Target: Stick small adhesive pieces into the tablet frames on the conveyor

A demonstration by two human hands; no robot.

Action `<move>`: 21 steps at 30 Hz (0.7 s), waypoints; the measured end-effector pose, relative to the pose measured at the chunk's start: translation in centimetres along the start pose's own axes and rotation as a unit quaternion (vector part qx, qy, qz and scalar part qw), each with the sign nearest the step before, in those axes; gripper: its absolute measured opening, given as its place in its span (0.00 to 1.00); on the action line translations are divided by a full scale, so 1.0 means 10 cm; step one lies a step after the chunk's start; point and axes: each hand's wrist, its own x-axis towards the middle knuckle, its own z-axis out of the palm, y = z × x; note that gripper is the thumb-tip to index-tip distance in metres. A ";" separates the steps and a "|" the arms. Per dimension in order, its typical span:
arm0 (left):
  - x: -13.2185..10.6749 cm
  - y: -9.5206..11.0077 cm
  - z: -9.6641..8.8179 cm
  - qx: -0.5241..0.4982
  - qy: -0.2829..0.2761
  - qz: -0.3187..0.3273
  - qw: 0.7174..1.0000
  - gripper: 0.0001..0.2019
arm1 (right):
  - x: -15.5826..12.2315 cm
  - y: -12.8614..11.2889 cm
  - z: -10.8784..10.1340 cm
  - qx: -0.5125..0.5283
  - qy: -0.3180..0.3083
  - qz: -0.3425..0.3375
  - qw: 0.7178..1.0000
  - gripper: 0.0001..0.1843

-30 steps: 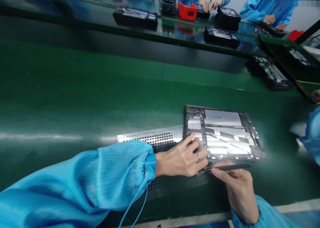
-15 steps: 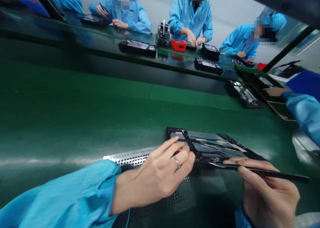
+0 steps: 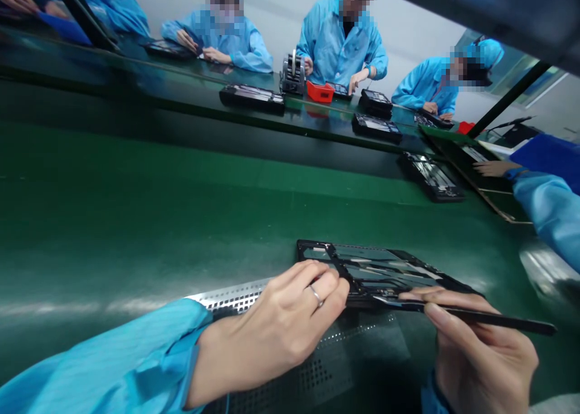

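1) Device [image 3: 380,268]: sits at the bench [image 3: 181,220], exposed inside up, between both hands; whether its near edge is raised cannot be told; uneven finger pressure could turn or slide it
2) Tool [image 3: 493,320]: the pointed tip is at the device's near edge, contact unclear; a slip could scratch the exposed inside
3) Right hand [image 3: 489,341]: pinches the tool between thumb and fingers; a loose pinch could let the tip stray leftward
4) Left hand [image 3: 281,317]: fingers bent at the device's near left corner; whether they grip anything is hidden; fingertips could be jabbed by a straying tip
5) Perforated sheet [image 3: 242,296]: left of the device, partly behind the left wrist; a dragging sleeve [image 3: 136,353] could shift it
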 end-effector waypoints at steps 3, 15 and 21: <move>0.00 0.01 0.00 0.007 -0.004 -0.007 1.000 0.13 | 0.01 0.00 0.01 0.003 -0.001 0.002 1.000 0.07; 0.04 -0.01 0.00 0.006 -0.002 -0.008 1.000 0.12 | 0.00 0.02 0.00 0.007 -0.009 -0.015 1.000 0.08; 0.04 0.00 0.01 0.008 -0.001 -0.007 1.000 0.12 | -0.02 0.03 -0.01 0.005 0.006 -0.006 1.000 0.07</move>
